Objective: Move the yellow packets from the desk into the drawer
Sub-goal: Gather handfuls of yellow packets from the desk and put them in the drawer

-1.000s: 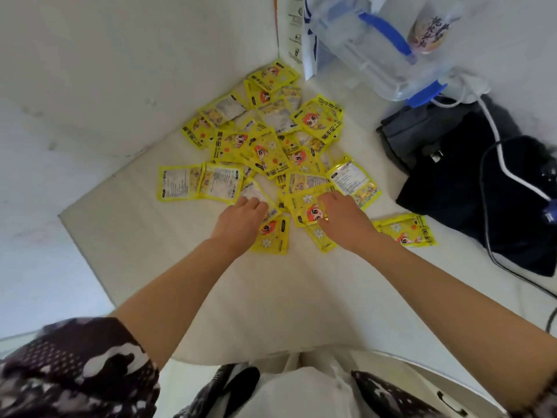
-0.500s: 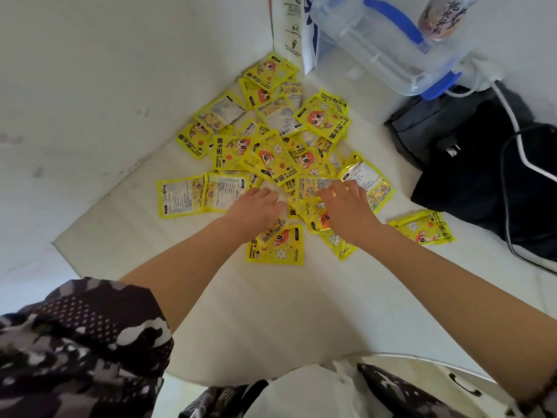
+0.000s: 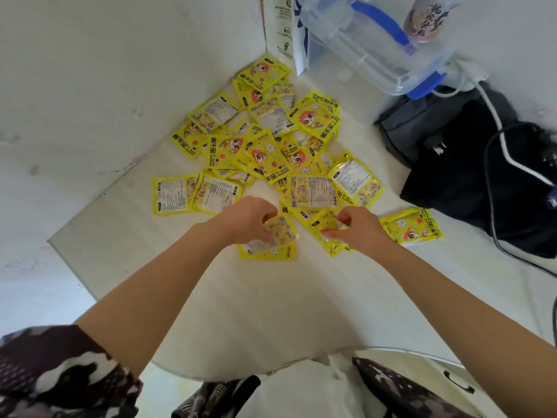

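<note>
Several yellow packets lie scattered and overlapping on the white desk, reaching back to the wall corner. My left hand is curled around one yellow packet at the near edge of the pile, lifting it over another packet that lies flat. My right hand pinches a crumpled yellow packet beside it. One packet lies apart to the right. A drawer front with a dark handle shows at the bottom right, shut as far as I can see.
A clear plastic box with blue clips stands at the back. A black bag with white and black cables lies at the right. White walls close in the desk's left and back.
Both hands have pulled back from pressing on the pile and have each closed on a packet, lifting it off the near edge.
</note>
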`<state>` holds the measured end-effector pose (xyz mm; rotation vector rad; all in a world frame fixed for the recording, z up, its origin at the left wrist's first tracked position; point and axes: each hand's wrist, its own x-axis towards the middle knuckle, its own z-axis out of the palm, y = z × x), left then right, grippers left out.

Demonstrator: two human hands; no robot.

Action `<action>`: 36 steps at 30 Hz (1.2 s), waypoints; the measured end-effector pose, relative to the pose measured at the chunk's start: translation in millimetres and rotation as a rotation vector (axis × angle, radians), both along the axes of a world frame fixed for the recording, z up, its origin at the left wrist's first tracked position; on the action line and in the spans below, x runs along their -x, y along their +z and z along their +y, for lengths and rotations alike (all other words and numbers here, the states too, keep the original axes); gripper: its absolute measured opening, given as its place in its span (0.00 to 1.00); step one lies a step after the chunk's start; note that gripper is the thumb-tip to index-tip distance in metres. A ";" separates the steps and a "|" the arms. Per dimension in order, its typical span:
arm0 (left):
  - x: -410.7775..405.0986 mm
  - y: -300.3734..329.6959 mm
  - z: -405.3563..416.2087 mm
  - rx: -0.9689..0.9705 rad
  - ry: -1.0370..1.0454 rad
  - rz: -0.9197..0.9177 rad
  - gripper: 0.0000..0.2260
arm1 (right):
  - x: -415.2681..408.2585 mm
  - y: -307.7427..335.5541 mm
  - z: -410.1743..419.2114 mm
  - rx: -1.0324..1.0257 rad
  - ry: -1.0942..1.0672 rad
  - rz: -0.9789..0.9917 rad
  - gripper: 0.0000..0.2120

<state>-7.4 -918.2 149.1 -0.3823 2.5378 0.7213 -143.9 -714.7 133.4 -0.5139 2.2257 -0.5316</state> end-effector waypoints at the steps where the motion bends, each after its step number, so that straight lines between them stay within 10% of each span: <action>1: -1.4 -1.8 4.7 -0.034 0.014 -0.056 0.11 | -1.2 -1.4 2.7 -0.013 -0.013 -0.024 0.16; 18: -22.4 -45.7 42.9 0.277 0.113 -0.006 0.18 | -17.9 -21.0 -4.0 -0.199 0.049 0.227 0.34; 30: -42.3 -33.7 37.8 -0.032 0.379 0.023 0.27 | -25.8 -18.7 5.2 -0.251 0.043 0.033 0.33; 36: -56.0 -22.1 9.0 0.035 0.361 0.044 0.16 | -19.9 -8.0 2.8 -0.181 0.242 0.063 0.29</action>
